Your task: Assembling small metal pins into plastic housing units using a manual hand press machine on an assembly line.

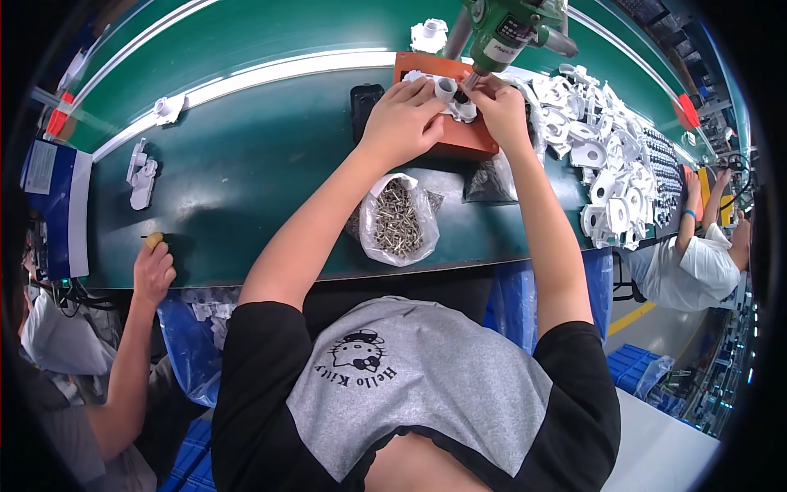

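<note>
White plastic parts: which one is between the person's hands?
The white part on the orange block, below the green machine; the others, such as the heap at right, lie off the block.

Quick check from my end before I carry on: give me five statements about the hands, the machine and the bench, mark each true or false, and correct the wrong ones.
1. The left hand and right hand are both at the orange block. True.

2. The bag of small metal pieces sits on top of the orange block. False: it is nearer the person, by the front edge of the bench.

3. The green machine stands above the orange block. True.

4. The heap of white parts lies to the left of the left hand. False: it lies to the right of the right hand.

5. A co-worker's hand is at the left end of the bench. True.
</note>
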`<state>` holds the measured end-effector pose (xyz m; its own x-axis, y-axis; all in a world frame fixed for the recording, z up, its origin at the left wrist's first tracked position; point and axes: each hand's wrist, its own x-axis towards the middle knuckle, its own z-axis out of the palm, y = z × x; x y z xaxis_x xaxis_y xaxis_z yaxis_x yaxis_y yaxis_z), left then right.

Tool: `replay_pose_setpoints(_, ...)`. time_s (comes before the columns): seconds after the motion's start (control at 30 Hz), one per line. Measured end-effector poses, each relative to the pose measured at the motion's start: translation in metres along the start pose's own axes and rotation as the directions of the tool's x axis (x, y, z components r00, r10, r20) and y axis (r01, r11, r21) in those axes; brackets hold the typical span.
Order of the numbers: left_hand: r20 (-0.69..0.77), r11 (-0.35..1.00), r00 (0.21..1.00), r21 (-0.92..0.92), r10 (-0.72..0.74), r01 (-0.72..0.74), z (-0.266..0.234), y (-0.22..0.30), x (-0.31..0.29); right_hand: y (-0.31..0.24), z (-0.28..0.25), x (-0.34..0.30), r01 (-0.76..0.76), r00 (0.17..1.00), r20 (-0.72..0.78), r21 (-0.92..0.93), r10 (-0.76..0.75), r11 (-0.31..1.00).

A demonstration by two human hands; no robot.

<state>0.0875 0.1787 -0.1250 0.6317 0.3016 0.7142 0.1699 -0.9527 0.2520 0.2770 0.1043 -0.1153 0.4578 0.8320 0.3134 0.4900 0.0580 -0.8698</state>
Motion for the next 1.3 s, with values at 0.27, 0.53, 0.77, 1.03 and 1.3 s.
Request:
replay_pose_setpoints(0.27,-0.005,1.0,1.0,-0.013,-0.009,0.009,0.002,0.001,0.0,-0.006,0.0,-0.009,0.003,1.0,-0.018,0.033,-0.003,0.999)
replay_pose_setpoints(0.53,-0.008,1.0,1.0,-0.017,-0.005,0.005,0.003,0.0,0.001,-0.004,0.002,-0.007,0.037,0.999,-0.039,0.078,-0.034,0.996)
replay_pose_setpoints(0.77,-0.007,1.0,1.0,-0.023,-0.004,0.004,0.001,0.001,0.001,-0.004,0.002,-0.01,0.037,0.999,-0.032,0.039,-0.036,0.999)
replay_pose_setpoints(1.03,-0.013,1.0,1.0,-0.008,0.002,-0.002,0.002,0.003,0.002,-0.006,-0.008,-0.028,0.115,0.99,0.08,-0.022,-0.113,0.993)
replay_pose_setpoints(1.3,-0.007,0.999,1.0,-0.03,-0.021,0.021,-0.001,-0.001,0.003,0.015,-0.036,-0.023,0.269,0.948,0.183,-0.024,-0.261,0.963)
